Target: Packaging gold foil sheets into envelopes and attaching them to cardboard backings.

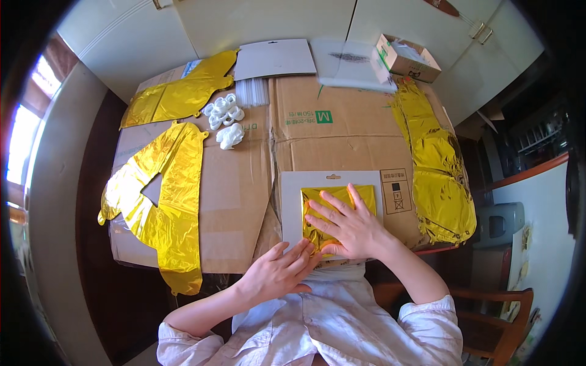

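Right in front of me a white backing card (pixel 291 210) with a hang slot lies on the cardboard. On it rests a gold foil balloon (pixel 368 201), folded into a flat square. My right hand (pixel 349 224) is spread flat across the foil, pressing on it with fingers apart. At the square's lower left corner my left hand (pixel 284 267) touches the edge with its fingertips; its fingers are stretched out and hold nothing visible. To the left lies an unfolded gold foil balloon (pixel 180 195) shaped like a numeral or letter, with a hole in it.
The cardboard-covered table (pixel 244 183) also carries another gold balloon (pixel 177 94) at far left and gold foil balloons (pixel 436 165) along the right. White ribbon rolls (pixel 224 113), clear straws (pixel 251 91), stacked white cards (pixel 274 59), clear plastic bags (pixel 351 64) and a small box (pixel 421 68) sit farther back.
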### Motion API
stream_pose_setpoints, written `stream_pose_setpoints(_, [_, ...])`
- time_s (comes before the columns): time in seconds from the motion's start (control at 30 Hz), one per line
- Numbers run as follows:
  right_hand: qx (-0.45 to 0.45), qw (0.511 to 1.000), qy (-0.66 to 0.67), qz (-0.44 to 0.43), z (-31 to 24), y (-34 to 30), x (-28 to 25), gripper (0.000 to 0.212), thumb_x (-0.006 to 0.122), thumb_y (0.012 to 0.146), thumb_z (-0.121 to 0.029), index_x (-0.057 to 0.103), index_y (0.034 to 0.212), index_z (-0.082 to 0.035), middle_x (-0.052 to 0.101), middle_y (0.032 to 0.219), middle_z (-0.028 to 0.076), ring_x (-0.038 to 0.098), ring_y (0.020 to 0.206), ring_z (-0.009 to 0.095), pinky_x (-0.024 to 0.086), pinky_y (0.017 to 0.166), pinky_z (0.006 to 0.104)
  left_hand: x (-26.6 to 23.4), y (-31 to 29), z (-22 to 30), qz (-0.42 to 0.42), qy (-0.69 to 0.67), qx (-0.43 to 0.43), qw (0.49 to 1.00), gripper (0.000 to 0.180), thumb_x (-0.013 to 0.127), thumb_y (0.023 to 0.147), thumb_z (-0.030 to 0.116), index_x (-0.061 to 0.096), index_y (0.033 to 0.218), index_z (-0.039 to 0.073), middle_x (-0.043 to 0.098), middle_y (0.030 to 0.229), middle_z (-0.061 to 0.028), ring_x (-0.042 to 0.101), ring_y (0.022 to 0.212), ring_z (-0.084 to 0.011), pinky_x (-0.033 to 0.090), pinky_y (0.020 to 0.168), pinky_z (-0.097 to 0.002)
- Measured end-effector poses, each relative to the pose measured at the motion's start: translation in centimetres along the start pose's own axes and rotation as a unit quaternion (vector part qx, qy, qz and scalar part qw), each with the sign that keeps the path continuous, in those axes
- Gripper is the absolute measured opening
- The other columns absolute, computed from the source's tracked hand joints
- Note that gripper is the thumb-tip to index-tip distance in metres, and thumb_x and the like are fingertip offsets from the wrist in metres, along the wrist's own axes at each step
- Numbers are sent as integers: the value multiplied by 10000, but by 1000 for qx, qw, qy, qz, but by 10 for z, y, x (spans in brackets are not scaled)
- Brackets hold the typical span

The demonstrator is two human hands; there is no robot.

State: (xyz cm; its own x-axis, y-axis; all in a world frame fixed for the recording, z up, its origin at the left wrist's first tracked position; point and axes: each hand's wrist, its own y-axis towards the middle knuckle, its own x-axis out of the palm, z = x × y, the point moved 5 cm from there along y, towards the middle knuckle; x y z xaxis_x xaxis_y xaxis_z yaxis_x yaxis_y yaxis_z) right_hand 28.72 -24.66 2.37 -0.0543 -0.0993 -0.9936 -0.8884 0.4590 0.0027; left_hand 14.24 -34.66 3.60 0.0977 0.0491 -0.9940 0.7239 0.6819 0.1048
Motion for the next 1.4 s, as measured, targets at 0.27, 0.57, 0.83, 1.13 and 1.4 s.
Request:
stream_pose_setpoints(0.27, [-9,999,-14,29,-1,0,1,641,499,917,-549,401,1458,-220,313,1560,9,248,1452,249,120,1144,649,-1,-2,2,4,-6,-6,1000,725,613,814,574,527,1349,91,566,1268,-59,508,1241,-187,427,932,-386])
stream_pose_setpoints(0.57, [28,991,62,112,-6,5,2,460,565,922,-442,529,1218,-92,441,1427,71,325,1402,312,158,1128,658,-3,1,2,13,-33,-19,999,676,616,827,570,574,1281,71,583,1242,-74,525,1213,-196,439,908,-393])
stream_pose_setpoints(0.83, [37,988,52,142,-10,5,7,417,589,912,-397,529,1192,-94,423,1429,93,314,1402,327,164,1126,661,-10,3,-7,19,-66,-18,997,658,623,834,527,567,1257,26,555,1259,-90,502,1228,-196,434,881,-377])
stream_pose_setpoints(1.13, [38,989,53,133,-10,6,6,500,608,893,-384,487,1298,-118,383,1485,97,321,1405,318,171,1124,656,-13,17,-29,20,-27,-84,996,694,657,797,526,570,1279,35,539,1340,-54,520,1068,-191,418,858,-353])
stream_pose_setpoints(1.4, [38,988,69,136,-9,6,8,651,590,899,-433,340,1416,-126,379,1495,101,320,1410,328,171,1120,659,-4,26,-40,54,28,-97,993,606,684,791,425,602,1252,40,562,1333,-36,523,1029,-153,425,807,-318])
